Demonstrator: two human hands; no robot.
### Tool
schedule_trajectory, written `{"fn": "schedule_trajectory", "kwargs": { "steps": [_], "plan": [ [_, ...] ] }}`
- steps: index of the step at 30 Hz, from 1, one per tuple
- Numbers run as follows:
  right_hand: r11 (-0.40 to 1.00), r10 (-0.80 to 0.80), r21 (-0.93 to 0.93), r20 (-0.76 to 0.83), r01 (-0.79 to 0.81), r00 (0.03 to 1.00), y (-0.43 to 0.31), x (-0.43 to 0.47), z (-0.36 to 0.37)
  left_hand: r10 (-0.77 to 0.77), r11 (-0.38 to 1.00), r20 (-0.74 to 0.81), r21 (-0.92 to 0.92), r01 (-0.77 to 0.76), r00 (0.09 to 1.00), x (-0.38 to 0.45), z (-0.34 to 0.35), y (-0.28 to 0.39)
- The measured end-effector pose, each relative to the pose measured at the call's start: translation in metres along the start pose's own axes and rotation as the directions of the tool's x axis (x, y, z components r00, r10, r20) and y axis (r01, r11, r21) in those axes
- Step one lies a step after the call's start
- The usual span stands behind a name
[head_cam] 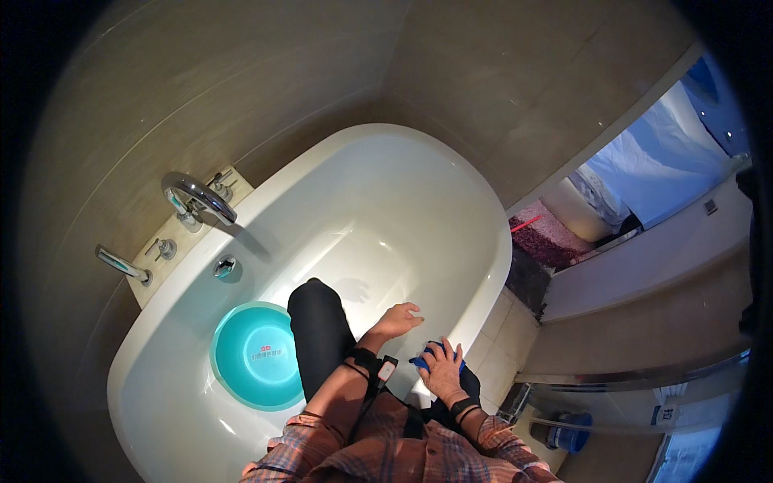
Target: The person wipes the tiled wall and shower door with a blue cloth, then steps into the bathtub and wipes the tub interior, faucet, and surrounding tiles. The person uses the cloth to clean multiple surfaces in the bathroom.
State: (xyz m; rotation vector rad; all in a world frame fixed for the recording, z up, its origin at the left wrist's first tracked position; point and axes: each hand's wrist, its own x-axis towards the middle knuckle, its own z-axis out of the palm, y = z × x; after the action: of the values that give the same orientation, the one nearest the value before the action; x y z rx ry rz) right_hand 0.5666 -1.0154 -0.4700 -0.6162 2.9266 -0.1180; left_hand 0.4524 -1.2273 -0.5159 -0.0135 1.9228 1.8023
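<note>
In front of me is a white bathtub [356, 139], and I straddle its near right rim with one black-trousered leg [320, 338] inside it. My right hand [442, 371] presses a blue cloth [433, 348] onto that rim, the fingers spread over it. Bare and loosely curled, my left hand [397, 320] hangs over the tub's inside, holding nothing. To the left of my leg, a turquoise plastic basin [259, 329] bearing printed writing sits in the tub, its right edge hidden by the leg.
A curved chrome faucet [199, 196] reaches over the far left rim, near a hand shower [124, 264] and handles. A chrome overflow fitting [224, 266] is on the inner wall. Right of the tub lie floor tiles [498, 338], a doorway with a bed [658, 151], and a blue bucket [570, 431].
</note>
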Motion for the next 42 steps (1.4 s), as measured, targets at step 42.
{"fn": "schedule_trajectory", "kwargs": {
  "steps": [42],
  "plan": [
    [0.914, 0.194, 0.300, 0.265, -0.272, 0.944, -0.008, 0.048, 0.037, 0.065, 0.998, -0.110, 0.012, -0.064, 0.992, -0.006, -0.009, 0.021]
  ]
}}
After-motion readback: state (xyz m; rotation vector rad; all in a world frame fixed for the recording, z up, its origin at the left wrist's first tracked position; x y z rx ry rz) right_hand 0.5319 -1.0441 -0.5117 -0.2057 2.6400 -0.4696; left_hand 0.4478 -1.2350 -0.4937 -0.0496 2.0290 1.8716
